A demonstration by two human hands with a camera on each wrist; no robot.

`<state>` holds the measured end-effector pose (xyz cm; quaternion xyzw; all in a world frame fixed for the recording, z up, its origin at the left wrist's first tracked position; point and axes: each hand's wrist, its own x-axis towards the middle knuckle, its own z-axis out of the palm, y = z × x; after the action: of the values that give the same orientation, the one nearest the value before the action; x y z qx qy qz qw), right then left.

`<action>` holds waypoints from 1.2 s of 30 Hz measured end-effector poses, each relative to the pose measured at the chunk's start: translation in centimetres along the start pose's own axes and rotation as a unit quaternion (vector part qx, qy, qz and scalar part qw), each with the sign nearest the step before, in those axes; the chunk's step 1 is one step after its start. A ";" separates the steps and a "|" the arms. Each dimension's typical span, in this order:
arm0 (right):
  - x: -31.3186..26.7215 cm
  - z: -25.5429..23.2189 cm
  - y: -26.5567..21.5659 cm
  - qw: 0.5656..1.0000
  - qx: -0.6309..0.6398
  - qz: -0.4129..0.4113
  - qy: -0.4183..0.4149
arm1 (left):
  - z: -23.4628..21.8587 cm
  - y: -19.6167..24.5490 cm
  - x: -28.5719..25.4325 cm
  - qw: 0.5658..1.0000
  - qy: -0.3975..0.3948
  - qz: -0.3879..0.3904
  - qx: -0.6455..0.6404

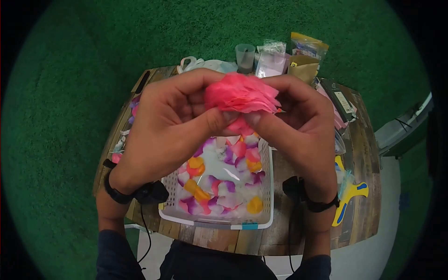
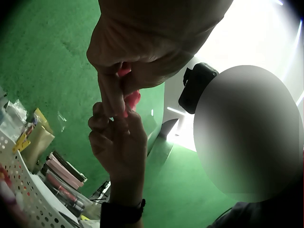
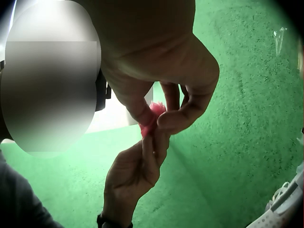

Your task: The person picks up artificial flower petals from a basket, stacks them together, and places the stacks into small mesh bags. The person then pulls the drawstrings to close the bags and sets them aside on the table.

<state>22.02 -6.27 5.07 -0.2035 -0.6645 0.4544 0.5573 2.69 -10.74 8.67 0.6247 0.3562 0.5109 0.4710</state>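
Note:
Between my two hands is a thick bundle of pink artificial petals [image 1: 242, 93], held up above the basket. My left hand [image 1: 170, 126] pinches its left side with thumb and fingers. On the other side my right hand [image 1: 301, 123] pinches it the same way, the two thumbs close together at its lower edge. Pink layers fan out upward, and a pink piece hangs below the thumbs. In the left wrist view only small bits of the pink bundle [image 2: 133, 99] show past the fingers. The right wrist view shows the bundle [image 3: 155, 113] between the fingertips.
Below the hands stands a white perforated basket [image 1: 212, 224] with loose pink, purple, white and orange petals [image 1: 254, 204]. A clear cup [image 1: 245, 58], plastic packets [image 1: 273, 60] and a dark box [image 1: 339, 100] line the table's back. A yellow-and-blue tool [image 1: 350, 196] lies at right.

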 end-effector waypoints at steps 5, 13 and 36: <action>0.0 -0.7 -0.9 0.994 0.021 0.071 -0.080 | -0.1 1.0 -0.3 0.997 -0.030 0.037 0.058; 0.6 -0.1 0.9 0.996 -0.058 0.025 -0.063 | -1.1 -1.6 0.9 0.997 -0.035 0.034 0.053; 2.9 -8.7 0.3 0.972 -0.125 -0.080 0.182 | -3.4 -14.2 5.8 0.750 -0.418 -0.071 0.508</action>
<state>29.14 -0.61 6.09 -0.2971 -0.6174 0.2772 0.6735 1.20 -0.34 -2.95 0.8958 0.3744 -0.0925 0.2208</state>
